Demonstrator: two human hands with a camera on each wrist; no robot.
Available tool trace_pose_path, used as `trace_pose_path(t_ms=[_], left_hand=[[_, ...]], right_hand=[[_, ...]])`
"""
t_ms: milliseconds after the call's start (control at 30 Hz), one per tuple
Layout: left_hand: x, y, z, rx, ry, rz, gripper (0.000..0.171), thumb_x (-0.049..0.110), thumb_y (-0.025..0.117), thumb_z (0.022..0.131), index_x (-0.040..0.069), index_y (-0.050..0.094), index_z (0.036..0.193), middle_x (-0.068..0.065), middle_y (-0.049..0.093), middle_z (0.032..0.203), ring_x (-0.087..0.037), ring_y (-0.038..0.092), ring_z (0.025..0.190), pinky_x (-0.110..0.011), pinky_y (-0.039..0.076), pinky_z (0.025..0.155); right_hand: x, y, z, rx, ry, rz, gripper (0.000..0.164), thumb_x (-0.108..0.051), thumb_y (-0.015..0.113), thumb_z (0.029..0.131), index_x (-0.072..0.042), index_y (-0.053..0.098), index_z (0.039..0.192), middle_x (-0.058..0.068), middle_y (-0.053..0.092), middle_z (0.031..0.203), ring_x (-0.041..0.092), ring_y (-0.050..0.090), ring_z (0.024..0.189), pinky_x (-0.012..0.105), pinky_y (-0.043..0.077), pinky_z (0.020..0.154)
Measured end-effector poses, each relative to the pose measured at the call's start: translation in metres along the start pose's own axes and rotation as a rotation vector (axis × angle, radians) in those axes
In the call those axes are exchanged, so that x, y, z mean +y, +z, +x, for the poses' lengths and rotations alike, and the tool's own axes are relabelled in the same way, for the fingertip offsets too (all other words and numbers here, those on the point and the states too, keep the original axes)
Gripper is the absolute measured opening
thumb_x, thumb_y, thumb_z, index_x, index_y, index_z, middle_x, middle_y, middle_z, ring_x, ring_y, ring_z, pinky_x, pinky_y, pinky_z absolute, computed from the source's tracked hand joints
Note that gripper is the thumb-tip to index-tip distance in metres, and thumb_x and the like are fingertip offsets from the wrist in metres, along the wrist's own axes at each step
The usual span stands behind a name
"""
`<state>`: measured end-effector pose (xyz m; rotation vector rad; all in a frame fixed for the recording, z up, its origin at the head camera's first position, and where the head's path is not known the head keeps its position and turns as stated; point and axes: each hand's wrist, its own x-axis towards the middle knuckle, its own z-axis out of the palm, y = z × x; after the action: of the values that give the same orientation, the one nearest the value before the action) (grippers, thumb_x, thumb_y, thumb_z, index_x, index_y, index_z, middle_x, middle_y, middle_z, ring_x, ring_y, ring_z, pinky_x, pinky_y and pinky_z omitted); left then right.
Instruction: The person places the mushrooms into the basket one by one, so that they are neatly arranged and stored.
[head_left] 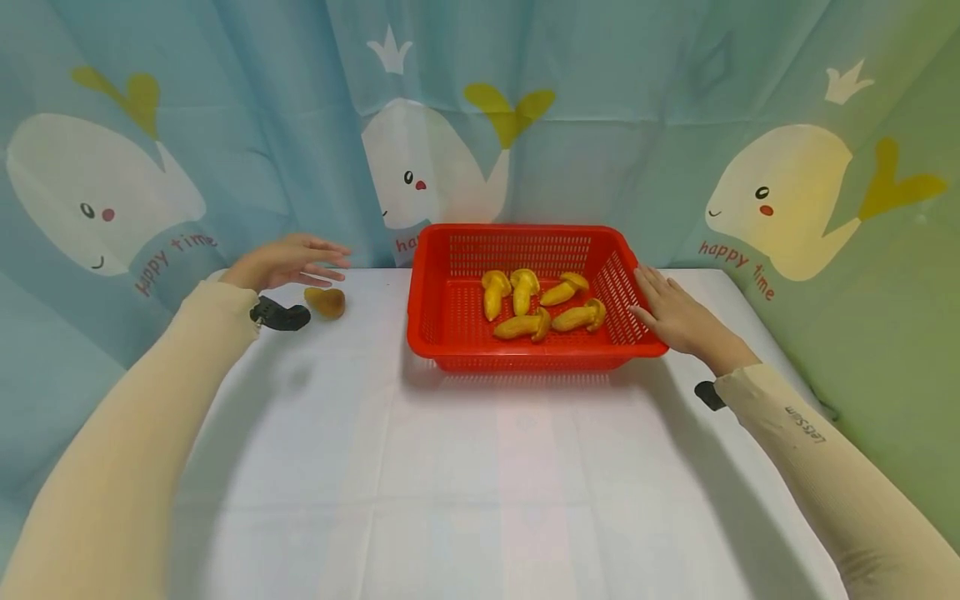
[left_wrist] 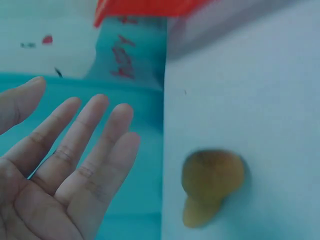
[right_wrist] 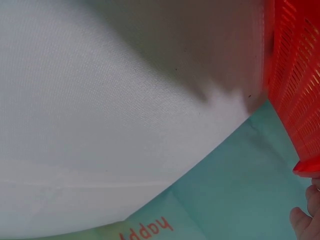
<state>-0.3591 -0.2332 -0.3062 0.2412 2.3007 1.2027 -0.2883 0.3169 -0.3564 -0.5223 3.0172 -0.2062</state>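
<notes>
A red plastic basket [head_left: 536,363] stands at the back of the table with several yellow mushrooms [head_left: 522,323] lying inside. My right hand [head_left: 678,317] is at the basket's right rim, its fingers stretched along the outer side. In the right wrist view only a few fingertips [right_wrist: 300,220] show, right beside the red rim. To the left of the basket, my left hand [head_left: 288,262] hovers with spread, loosely bent fingers and nothing in it. Just below that hand, a mushroom with a brownish cap [left_wrist: 212,172] lies on the white tabletop.
A white cloth [head_left: 450,467] covers the table. Behind it hangs a blue-green curtain [head_left: 615,183] printed with white whales, reaching down to the table's back edge and along both sides. A black wrist device [head_left: 281,315] hangs under the left sleeve.
</notes>
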Motion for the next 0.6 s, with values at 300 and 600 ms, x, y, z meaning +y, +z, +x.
trace_pose_path(t_ms=[300, 600], left_hand=[[-0.028, -0.012, -0.001, 0.021, 0.001, -0.022, 0.062, 0.031, 0.042, 0.101, -0.001, 0.019, 0.148, -0.02, 0.029, 0.152, -0.023, 0.051, 0.126, -0.046, 0.031, 0.113], [-0.048, -0.015, 0.009, 0.093, -0.022, -0.055, 0.066, 0.034, 0.044, 0.099, -0.003, 0.018, 0.148, -0.024, 0.025, 0.152, -0.035, 0.038, 0.134, -0.048, 0.026, 0.116]], right_hand=[[0.001, 0.001, 0.0, -0.002, 0.001, 0.003, 0.07, -0.033, 0.038, 0.1, 0.003, 0.004, 0.149, 0.026, 0.006, 0.156, 0.041, 0.005, 0.144, 0.057, 0.006, 0.117], [0.002, 0.002, 0.001, -0.002, 0.003, 0.01, 0.071, -0.035, 0.037, 0.1, 0.003, 0.003, 0.149, 0.025, 0.005, 0.156, 0.041, 0.005, 0.144, 0.056, 0.006, 0.117]])
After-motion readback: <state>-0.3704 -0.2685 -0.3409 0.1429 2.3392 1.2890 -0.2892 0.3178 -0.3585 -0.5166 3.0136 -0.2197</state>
